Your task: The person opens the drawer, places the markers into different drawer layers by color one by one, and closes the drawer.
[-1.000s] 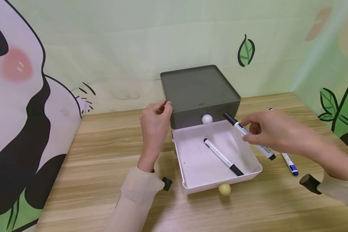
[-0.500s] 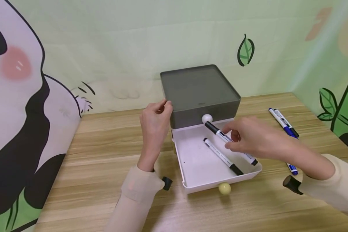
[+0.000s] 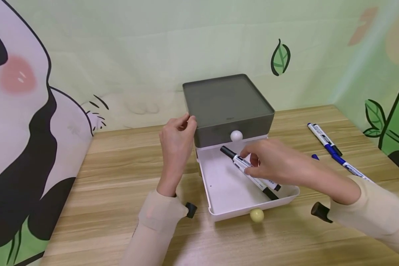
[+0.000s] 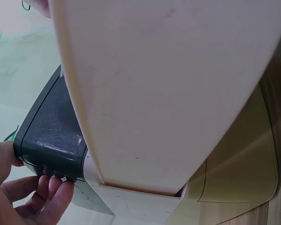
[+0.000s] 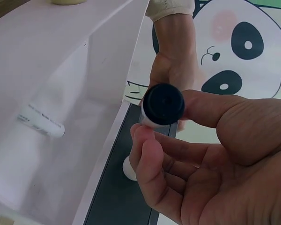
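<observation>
Head camera view is showing a person's right hand point(image 3: 274, 161) pinching a white marker point(image 3: 241, 161) between thumb and fingertips over an open white drawer point(image 3: 219, 192), where a second marker point(image 3: 260, 185) is lying close by; whether the two are touching cannot be told. The left hand point(image 3: 176, 144) is gripping a dark gray box point(image 3: 229, 99) near its front corner. Only the left wrist view is showing its fingertips lining the edge, and a tan panel point(image 4: 243, 159) sitting below the drawer. Right wrist view is catching the held marker's black end. More markers point(image 3: 352, 170) are resting on the wooden table point(image 3: 119, 192) at right. Print is running along the markers, too small to read.
</observation>
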### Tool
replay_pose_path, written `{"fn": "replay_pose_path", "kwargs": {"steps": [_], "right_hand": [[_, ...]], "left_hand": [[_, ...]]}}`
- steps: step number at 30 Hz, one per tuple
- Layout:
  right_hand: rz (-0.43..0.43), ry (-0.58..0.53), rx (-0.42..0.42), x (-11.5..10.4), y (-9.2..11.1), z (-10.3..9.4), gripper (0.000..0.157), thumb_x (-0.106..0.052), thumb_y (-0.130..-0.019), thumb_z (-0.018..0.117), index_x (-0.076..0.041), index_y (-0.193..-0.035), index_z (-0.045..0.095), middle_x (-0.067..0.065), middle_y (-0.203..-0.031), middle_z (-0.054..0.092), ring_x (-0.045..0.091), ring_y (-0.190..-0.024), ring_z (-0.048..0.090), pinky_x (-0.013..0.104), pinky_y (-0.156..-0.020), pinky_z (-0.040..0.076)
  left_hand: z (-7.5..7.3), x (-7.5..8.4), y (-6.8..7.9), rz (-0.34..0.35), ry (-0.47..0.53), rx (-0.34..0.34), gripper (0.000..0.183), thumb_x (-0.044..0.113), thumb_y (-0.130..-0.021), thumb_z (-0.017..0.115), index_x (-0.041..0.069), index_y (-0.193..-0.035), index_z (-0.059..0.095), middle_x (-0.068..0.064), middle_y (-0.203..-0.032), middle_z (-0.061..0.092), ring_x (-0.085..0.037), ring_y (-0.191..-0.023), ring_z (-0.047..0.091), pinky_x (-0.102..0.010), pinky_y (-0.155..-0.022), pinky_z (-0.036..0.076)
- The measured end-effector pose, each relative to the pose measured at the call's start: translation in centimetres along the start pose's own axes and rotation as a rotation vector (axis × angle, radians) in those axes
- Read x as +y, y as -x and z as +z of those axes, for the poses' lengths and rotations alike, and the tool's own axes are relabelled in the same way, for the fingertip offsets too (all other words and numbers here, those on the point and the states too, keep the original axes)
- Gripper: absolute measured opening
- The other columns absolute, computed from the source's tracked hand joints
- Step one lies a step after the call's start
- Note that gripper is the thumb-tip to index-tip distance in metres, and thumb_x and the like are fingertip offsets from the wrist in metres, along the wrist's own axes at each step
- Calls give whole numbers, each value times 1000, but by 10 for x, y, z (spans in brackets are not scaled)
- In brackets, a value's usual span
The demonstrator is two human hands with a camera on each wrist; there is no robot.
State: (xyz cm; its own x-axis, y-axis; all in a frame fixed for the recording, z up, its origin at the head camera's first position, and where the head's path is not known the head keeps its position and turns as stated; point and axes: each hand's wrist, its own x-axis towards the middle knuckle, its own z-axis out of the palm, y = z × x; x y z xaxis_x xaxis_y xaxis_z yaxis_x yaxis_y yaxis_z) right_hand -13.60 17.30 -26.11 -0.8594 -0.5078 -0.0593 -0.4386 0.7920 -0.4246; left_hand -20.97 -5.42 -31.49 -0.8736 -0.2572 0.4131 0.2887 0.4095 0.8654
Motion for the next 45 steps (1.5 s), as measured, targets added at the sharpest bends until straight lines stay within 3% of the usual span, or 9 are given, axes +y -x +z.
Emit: {"fn": "replay_pose_path", "kwargs": {"steps": [5,15,23,31,39,45], "right_hand": [[-42,-2,10,0,-4,3,27,-13,-89,79,-1,-113,74,-3,-78,61,12,-67,52,30,-62,46],[-43,-39,9,2,-6,8,27,-10,-89,79,2,-112,73,-2,-77,61,12,-68,52,28,-62,46],[26,-77,21,12,-3,8,34,-17,-91,78,5,-117,71,0,-79,63,15,-70,55,31,-63,49],[92,-61,49,37,8,-1,37,-20,-93,78,5,-119,70,3,-87,68,17,-75,60,33,-64,51],[171,-58,127,75,28,-23,40,-20,-95,74,9,-122,68,0,-87,72,16,-77,63,33,-64,52],[282,-19,135,103,47,-43,45,-26,-101,67,10,-128,64,10,-98,71,24,-84,64,37,-66,52]], "left_hand": [[0,-1,0,-1,5,-6,30,22,-93,70,6,-117,79,-13,-93,74,-26,-85,70,-40,-78,55],[0,0,0,-10,5,-9,30,23,-93,69,7,-117,79,-12,-93,74,-25,-85,70,-39,-78,54],[0,-1,1,-10,10,-8,30,23,-93,70,7,-117,79,-12,-93,74,-24,-85,70,-39,-78,55],[0,-1,0,17,16,10,29,22,-92,70,6,-115,80,-12,-92,75,-24,-84,71,-39,-78,56],[-1,-1,1,18,11,9,29,22,-92,70,6,-114,80,-12,-93,74,-24,-85,71,-39,-79,55],[-1,-1,1,16,15,5,28,21,-93,70,5,-114,80,-13,-93,74,-24,-85,71,-39,-79,55]]}}
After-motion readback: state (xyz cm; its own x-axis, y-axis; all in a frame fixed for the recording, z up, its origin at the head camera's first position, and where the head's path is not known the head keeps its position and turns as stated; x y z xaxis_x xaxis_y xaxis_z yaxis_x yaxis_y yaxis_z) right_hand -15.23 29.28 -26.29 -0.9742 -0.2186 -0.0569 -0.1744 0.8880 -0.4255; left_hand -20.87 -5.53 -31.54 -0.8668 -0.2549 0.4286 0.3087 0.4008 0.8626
